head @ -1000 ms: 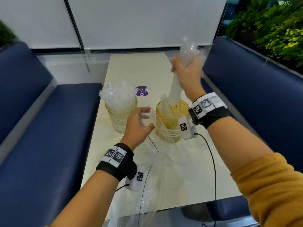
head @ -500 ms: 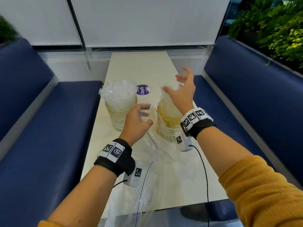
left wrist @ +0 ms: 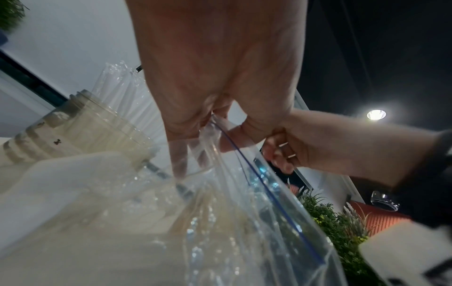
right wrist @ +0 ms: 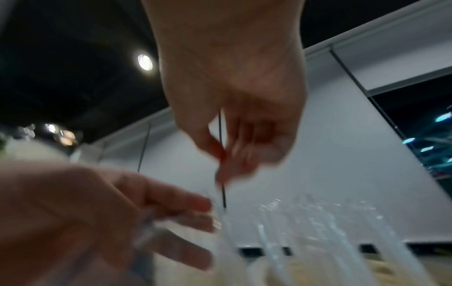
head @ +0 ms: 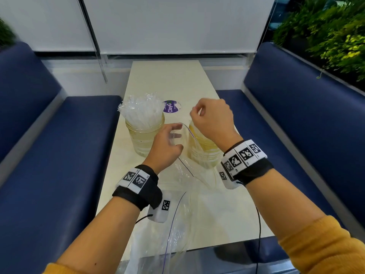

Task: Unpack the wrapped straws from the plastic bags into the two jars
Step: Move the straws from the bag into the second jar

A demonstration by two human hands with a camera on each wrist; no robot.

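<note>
Both hands at the bag's mouth, over the table

The left hand [head: 165,148] pinches the clear plastic bag [head: 189,167] rim between the two jars [head: 145,138]; the right hand [head: 212,120], fingers curled, hovers above the right jar, its grip unclear.

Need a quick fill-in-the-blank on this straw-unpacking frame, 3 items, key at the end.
1. The left hand pinches the rim of the clear plastic zip bag, whose seal line is ____ in colour.
2. The clear glass jar packed full of wrapped straws stands to the ____ of the yellowish glass jar.
3. The round purple sticker lies on the cream ____.

Missing words: blue; left; table
</note>
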